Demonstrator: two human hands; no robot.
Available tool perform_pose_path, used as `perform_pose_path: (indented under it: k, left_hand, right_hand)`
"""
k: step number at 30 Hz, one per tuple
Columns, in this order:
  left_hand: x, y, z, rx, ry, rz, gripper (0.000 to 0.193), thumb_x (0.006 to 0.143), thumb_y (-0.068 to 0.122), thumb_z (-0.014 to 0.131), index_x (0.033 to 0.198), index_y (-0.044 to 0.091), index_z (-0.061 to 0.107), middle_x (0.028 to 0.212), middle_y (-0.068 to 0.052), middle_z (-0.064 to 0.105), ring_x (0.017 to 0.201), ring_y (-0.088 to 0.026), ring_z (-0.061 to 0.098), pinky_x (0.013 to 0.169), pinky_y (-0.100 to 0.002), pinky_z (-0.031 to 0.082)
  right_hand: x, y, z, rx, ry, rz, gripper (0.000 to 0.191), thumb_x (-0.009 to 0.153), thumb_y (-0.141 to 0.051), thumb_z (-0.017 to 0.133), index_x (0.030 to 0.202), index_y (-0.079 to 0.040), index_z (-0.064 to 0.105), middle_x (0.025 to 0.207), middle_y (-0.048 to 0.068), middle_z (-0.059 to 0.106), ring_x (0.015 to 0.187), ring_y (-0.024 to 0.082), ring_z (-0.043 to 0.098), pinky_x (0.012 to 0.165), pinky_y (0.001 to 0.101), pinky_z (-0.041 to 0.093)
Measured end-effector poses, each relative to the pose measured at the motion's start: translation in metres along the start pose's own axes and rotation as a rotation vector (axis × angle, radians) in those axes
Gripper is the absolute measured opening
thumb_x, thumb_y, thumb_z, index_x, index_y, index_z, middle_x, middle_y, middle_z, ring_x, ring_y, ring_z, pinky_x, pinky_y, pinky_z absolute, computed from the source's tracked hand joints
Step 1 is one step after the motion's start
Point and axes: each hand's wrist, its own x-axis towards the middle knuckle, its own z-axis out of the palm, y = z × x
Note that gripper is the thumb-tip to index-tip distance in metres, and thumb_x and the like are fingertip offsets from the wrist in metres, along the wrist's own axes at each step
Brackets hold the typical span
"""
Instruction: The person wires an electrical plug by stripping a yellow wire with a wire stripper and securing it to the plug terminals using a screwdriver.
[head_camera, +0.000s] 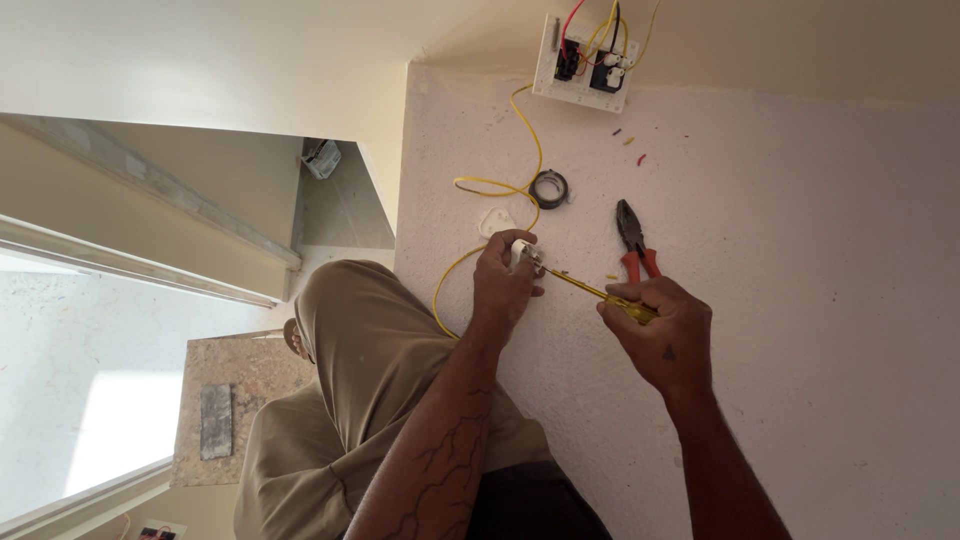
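1. Left hand (505, 275) is closed around a small white plug (527, 256), pinched between thumb and fingers just above the white textured floor (800, 300). It sits near the floor's left edge, beside the person's bent knee.
2. Right hand (660, 335) is closed on the yellow handle of a screwdriver (600, 293). The shaft runs up-left and its tip meets the plug; the screw itself is too small to see.
3. Judgement: keep the shaft in line with the screw and press lightly along the axis, so the tip does not cam out toward the left fingers.
4. Judgement: turn from the right fingers, wrist steady, and let the left hand resist the twist.
5. Yellow wire (530, 130) loops from the plug up to a white switch plate (583, 62) at the floor's top edge. Judgement: leave slack, since a pull could draw the conductor out of its terminal.
6. Red-handled pliers (634, 245) and a roll of dark tape (548, 188) lie near, apart from both hands. Small wire offcuts are scattered below the plate.
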Motion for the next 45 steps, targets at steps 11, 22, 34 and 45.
perform_pose_path:
  k: [11,22,34,45]
  left_hand:
    - [0.001,-0.003,0.0,0.022,0.002,-0.001,0.023,0.095,0.006,0.058,0.116,0.008,0.065,0.097,-0.008,0.072,0.078,-0.012,0.071,0.06,-0.026,0.061]
    - [0.001,-0.001,-0.001,0.045,0.009,-0.015,0.025,0.094,0.005,0.057,0.119,0.007,0.062,0.102,-0.009,0.073,0.082,-0.013,0.074,0.062,-0.027,0.063]
    - [0.0,-0.003,0.0,0.029,0.001,-0.009,0.024,0.093,0.003,0.057,0.115,0.008,0.063,0.102,-0.007,0.073,0.08,-0.012,0.072,0.059,-0.027,0.06]
    - [0.004,-0.004,0.001,0.046,0.001,0.017,0.019,0.093,0.005,0.058,0.111,0.006,0.066,0.095,-0.007,0.073,0.076,-0.012,0.073,0.059,-0.026,0.061]
  right_hand:
    - [-0.003,0.002,0.005,-0.023,0.056,-0.065,0.024,0.08,-0.013,0.083,0.103,-0.006,0.08,0.098,0.009,0.075,0.082,0.016,0.073,0.069,0.0289,0.059]
    - [-0.008,-0.003,0.012,-0.094,0.049,-0.187,0.023,0.081,-0.01,0.081,0.103,-0.004,0.08,0.097,0.011,0.073,0.083,0.017,0.073,0.072,0.0297,0.062]
    - [0.011,-0.01,-0.006,-0.123,-0.095,-0.054,0.028,0.082,-0.02,0.082,0.105,-0.004,0.078,0.095,0.013,0.075,0.08,0.02,0.074,0.073,0.0346,0.059]
    - [0.022,-0.022,-0.009,-0.356,-0.302,0.271,0.035,0.099,-0.041,0.071,0.105,-0.008,0.081,0.073,0.019,0.073,0.067,0.031,0.068,0.065,0.0427,0.053]
